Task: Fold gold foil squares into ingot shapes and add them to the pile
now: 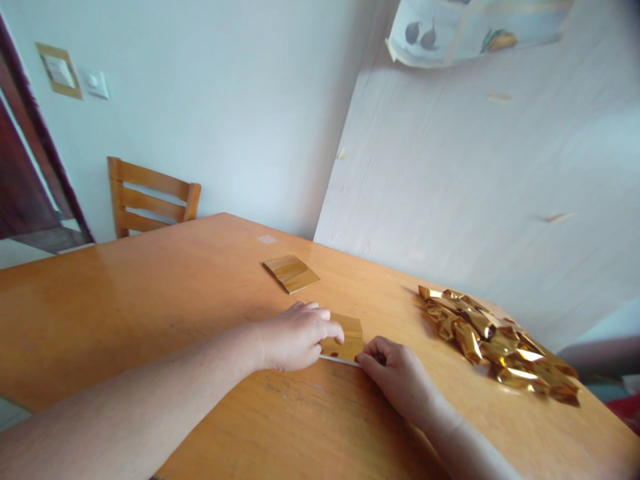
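A small sheet of gold foil paper (351, 331) lies on the table between my hands, with a pale strip along its near edge. My left hand (300, 337) is bent over the left part of the sheet, its thumb and forefinger closed at that side. At the near right corner, my right hand (393, 367) pinches the edge between curled fingers and thumb. My fingers hide both ends of the sheet. Just beyond my left hand rests a flat stack of square gold paper (291, 273).
Several folded, shiny gold foil pieces (493, 340) are heaped at the table's right side. The wooden table (125, 293) meets a wall and a pale board (450, 187) at the back. A wooden chair (154, 193) stands beyond the far left edge.
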A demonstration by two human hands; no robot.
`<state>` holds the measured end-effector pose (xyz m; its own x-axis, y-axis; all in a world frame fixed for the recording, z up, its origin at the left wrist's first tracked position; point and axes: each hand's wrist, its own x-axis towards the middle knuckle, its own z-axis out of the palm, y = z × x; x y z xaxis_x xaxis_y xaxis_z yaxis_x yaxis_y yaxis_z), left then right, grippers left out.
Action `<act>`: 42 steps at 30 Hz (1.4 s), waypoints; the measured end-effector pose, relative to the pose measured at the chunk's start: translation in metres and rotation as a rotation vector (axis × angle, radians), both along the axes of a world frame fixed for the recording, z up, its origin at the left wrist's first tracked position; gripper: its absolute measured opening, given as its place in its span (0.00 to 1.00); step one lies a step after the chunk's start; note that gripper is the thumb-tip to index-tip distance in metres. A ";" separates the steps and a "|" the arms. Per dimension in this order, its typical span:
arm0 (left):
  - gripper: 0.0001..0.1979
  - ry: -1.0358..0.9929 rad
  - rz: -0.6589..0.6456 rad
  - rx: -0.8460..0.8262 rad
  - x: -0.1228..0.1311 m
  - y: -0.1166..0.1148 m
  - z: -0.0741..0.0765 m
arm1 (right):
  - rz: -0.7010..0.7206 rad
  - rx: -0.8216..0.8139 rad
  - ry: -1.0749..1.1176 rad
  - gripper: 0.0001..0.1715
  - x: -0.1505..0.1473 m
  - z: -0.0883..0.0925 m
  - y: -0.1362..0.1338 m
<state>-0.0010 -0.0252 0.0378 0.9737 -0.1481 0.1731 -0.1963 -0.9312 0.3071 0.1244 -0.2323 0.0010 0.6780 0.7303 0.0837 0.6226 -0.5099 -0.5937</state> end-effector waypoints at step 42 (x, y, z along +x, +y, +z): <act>0.26 0.028 -0.117 0.126 -0.004 -0.008 0.003 | 0.209 -0.611 -0.389 0.23 -0.048 0.045 -0.021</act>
<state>-0.0047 -0.0327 0.0411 0.9526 -0.2796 0.1196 -0.2987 -0.9339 0.1962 0.0765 -0.2537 0.0459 0.5247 0.8337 -0.1722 0.8493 -0.5265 0.0390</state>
